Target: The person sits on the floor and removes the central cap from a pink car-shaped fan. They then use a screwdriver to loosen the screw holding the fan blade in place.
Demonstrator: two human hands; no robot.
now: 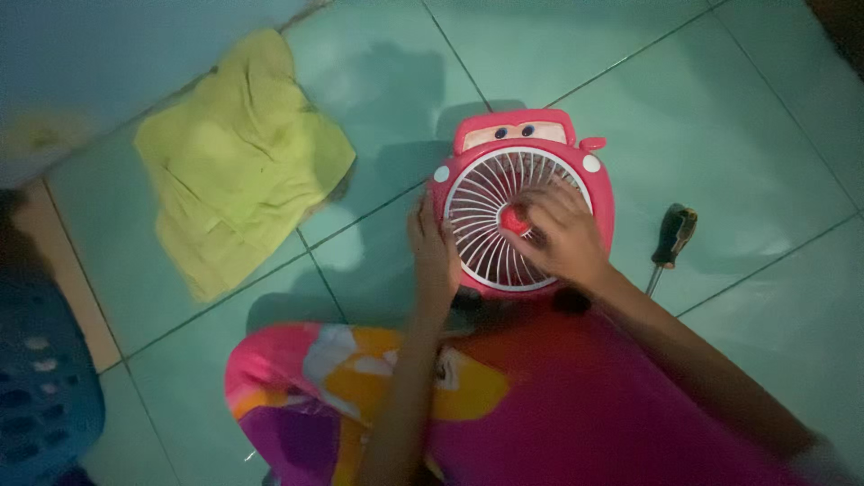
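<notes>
Both hands on fan, frame centre: your left hand braces its edge; right hand fingertips seemingly pinch red hub; screwdriver lies right.

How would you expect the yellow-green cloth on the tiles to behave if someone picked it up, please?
The cloth lies crumpled in soft folds on the floor, so it would probably hang limp and floppy. It looks thin, so likely light. Being flat fabric, it should neither roll nor tip, and might slide easily over the smooth tiles.
</notes>
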